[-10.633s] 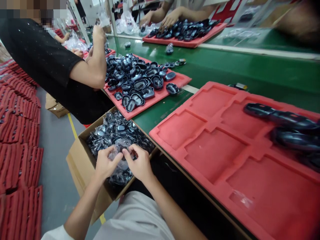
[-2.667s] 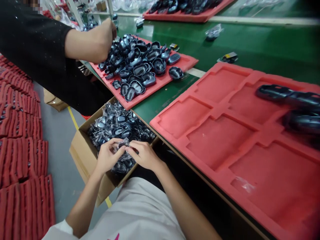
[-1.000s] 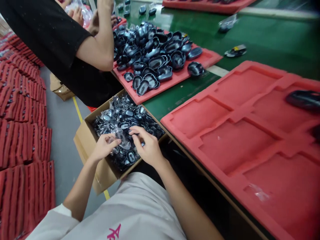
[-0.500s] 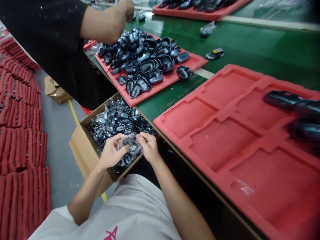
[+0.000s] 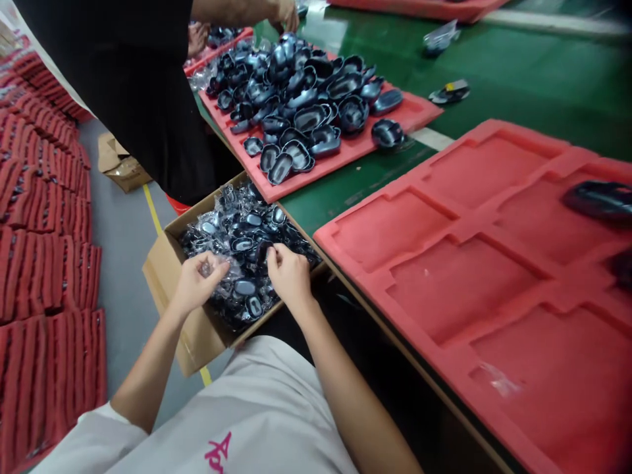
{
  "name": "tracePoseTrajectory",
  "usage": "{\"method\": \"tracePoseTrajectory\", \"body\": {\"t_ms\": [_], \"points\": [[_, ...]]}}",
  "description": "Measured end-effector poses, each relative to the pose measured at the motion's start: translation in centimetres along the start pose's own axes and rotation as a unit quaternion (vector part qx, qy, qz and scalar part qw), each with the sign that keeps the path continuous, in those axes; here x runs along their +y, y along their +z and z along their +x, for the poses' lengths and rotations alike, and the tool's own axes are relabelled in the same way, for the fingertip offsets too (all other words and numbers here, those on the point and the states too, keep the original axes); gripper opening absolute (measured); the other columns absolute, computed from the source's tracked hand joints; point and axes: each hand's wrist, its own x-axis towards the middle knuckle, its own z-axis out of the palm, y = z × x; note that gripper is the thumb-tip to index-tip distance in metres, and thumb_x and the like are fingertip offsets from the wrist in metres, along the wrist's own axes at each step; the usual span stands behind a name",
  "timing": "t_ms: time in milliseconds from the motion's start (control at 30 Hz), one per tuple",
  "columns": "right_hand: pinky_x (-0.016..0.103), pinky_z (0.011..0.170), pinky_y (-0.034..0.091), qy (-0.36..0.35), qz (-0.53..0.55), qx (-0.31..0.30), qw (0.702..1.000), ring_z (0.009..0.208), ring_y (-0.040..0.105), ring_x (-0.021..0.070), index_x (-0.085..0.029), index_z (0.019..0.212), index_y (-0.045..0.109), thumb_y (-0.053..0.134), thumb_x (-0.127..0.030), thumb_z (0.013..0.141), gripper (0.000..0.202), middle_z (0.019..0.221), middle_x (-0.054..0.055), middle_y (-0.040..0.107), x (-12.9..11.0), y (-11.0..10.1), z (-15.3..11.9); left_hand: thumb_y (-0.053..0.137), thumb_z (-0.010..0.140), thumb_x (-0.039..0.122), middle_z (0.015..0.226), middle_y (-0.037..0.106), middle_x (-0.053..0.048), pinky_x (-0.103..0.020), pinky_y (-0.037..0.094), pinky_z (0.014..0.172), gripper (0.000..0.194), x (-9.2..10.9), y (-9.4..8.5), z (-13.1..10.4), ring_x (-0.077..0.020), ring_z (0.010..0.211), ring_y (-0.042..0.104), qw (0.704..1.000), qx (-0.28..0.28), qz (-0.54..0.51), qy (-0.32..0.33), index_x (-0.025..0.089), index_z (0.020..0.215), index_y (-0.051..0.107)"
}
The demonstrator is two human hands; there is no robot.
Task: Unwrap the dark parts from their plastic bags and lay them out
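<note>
My left hand (image 5: 197, 283) is closed, pinching a crumpled clear plastic bag (image 5: 231, 267). To its right, my right hand (image 5: 291, 280) grips a small dark plastic shell (image 5: 264, 254) between thumb and fingers. The two hands are apart, both over an open cardboard box (image 5: 185, 332). Inside the box lie many glossy blue-black shells (image 5: 245, 287), many of them wrapped in clear film.
A red foam tray (image 5: 276, 191) heaped with bare shells lies on the green table (image 5: 336, 187). Nearer right is a red foam tray (image 5: 380, 276) with moulded recesses. A co-worker's hand (image 5: 286, 14) is beyond the heap. Red trays (image 5: 49, 382) are stacked at left.
My hands have moved apart: the left went leftward with the bag, and the dark shell is now in my right hand, outside the film. The co-worker's arm moved back and right.
</note>
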Motion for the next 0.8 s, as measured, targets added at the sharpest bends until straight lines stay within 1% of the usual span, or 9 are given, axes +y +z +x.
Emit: {"method": "tracePoseTrajectory", "body": {"t_ms": [100,167,267,367,433,600,667,733,800], "points": [[0.031,0.072,0.045,-0.007,0.019,-0.009,1.000,0.072,0.065,0.0209,-0.016,0.114,0.068,0.050,-0.025,0.099,0.025,0.081,0.008,0.073,-0.4,1.1,1.2,0.074,0.066,0.032,0.094,0.077,-0.007,-0.017,0.039,0.040,0.031,-0.7,-1.8,0.5,-0.0120,0.056,0.060,0.997,0.030,-0.063,-0.040,0.022,0.083,0.050],[0.033,0.081,0.046,-0.074,0.012,-0.033,0.997,0.087,0.064,0.0226,-0.017,0.114,0.070,0.051,-0.027,0.100,0.025,0.096,0.010,0.075,-1.5,1.9,1.0,0.068,0.064,0.029,0.085,0.076,-0.004,-0.018,0.038,0.034,0.034,-1.0,-2.8,0.7,-0.0095,0.044,0.052,0.995,0.055,-0.063,-0.056,0.022,0.094,0.055],[0.040,0.090,0.044,-0.218,-0.065,-0.181,0.957,0.106,0.056,0.0291,-0.017,0.102,0.075,0.068,-0.036,0.094,0.021,0.110,0.012,0.072,-3.6,3.5,-0.7,0.059,0.062,0.029,0.060,0.065,0.001,-0.019,0.037,0.032,0.026,-1.4,-3.5,0.9,-0.0093,0.037,0.046,0.993,0.089,-0.042,-0.059,0.018,0.085,0.064],[0.048,0.095,0.039,-0.263,-0.153,-0.287,0.908,0.117,0.049,0.0341,-0.015,0.097,0.075,0.071,-0.020,0.089,0.010,0.118,0.013,0.069,-4.6,4.6,-2.1,0.053,0.063,0.032,0.046,0.050,0.004,-0.020,0.029,0.029,0.016,-1.5,-3.8,0.8,-0.0099,0.033,0.040,0.993,0.096,-0.040,-0.060,0.019,0.069,0.062],[0.048,0.097,0.036,-0.248,-0.122,-0.286,0.918,0.122,0.046,0.0326,-0.018,0.094,0.074,0.062,-0.010,0.091,0.015,0.120,0.010,0.069,-4.4,4.0,-2.0,0.058,0.067,0.034,0.044,0.046,0.005,-0.020,0.027,0.031,0.016,-1.5,-3.9,0.7,-0.0088,0.033,0.037,0.993,0.096,-0.031,-0.057,0.020,0.064,0.060],[0.040,0.098,0.036,-0.222,0.035,-0.237,0.945,0.117,0.049,0.0240,-0.020,0.094,0.070,0.056,-0.009,0.095,0.017,0.112,0.004,0.071,-3.1,0.8,-0.3,0.081,0.067,0.038,0.051,0.054,0.003,-0.018,0.033,0.045,0.025,-1.9,-3.3,1.2,-0.0084,0.047,0.045,0.997,0.046,0.058,-0.013,0.017,0.067,0.067],[0.041,0.095,0.037,-0.231,0.000,-0.259,0.938,0.115,0.049,0.0262,-0.020,0.101,0.071,0.066,-0.017,0.093,0.010,0.117,0.006,0.069,-3.2,1.0,-0.4,0.079,0.070,0.041,0.053,0.056,0.003,-0.020,0.035,0.047,0.026,-2.3,-2.8,1.6,-0.0094,0.048,0.046,0.996,0.032,0.082,0.000,0.016,0.072,0.071],[0.044,0.094,0.038,-0.237,-0.091,-0.281,0.925,0.116,0.048,0.0306,-0.018,0.108,0.073,0.079,-0.024,0.085,0.024,0.126,0.010,0.065,-3.5,2.2,-1.0,0.076,0.074,0.042,0.053,0.056,0.003,-0.020,0.035,0.047,0.026,-2.7,-2.5,2.0,-0.0101,0.048,0.045,0.996,0.050,0.080,0.003,0.017,0.074,0.070],[0.046,0.092,0.039,-0.230,-0.168,-0.289,0.914,0.115,0.048,0.0330,-0.015,0.108,0.075,0.077,-0.022,0.087,0.022,0.128,0.014,0.063,-4.0,3.6,-1.8,0.074,0.076,0.043,0.059,0.061,0.001,-0.021,0.038,0.049,0.027,-2.9,-2.8,2.3,-0.0116,0.053,0.051,0.995,0.068,0.075,0.007,0.018,0.071,0.067]]}}
